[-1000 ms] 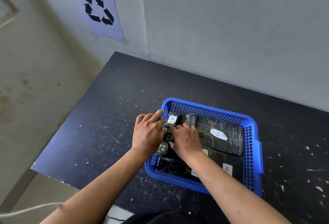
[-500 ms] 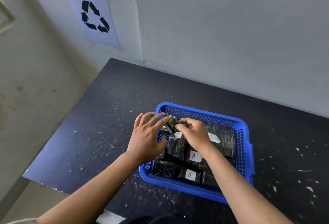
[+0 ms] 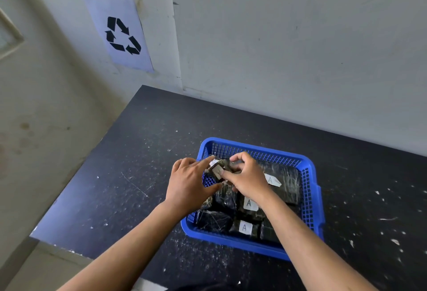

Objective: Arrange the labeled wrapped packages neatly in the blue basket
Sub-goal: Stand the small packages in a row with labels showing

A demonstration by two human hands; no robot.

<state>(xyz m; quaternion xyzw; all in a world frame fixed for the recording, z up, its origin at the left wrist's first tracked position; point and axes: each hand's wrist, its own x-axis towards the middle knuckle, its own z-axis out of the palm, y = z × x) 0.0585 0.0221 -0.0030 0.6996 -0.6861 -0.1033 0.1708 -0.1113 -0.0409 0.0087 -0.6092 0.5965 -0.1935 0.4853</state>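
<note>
A blue plastic basket (image 3: 309, 200) stands on the black table and holds several black packages wrapped in clear film, some with white "A" labels (image 3: 249, 203). One large flat package (image 3: 286, 182) lies at the back right. My right hand (image 3: 248, 178) pinches a small wrapped package (image 3: 218, 168) over the basket's back left corner. My left hand (image 3: 188, 184) touches the same package with its index finger and thumb, fingers spread over the basket's left rim. The package's label is partly hidden by fingers.
The black table (image 3: 138, 175) is scratched and flecked with white. Its left edge drops off near the wall. A grey wall rises right behind the basket, with a paper recycling sign (image 3: 121, 34) taped at the upper left.
Both hands have lifted a small package from the basket's left side toward the back left corner. More labeled packages now show beneath my right forearm.
</note>
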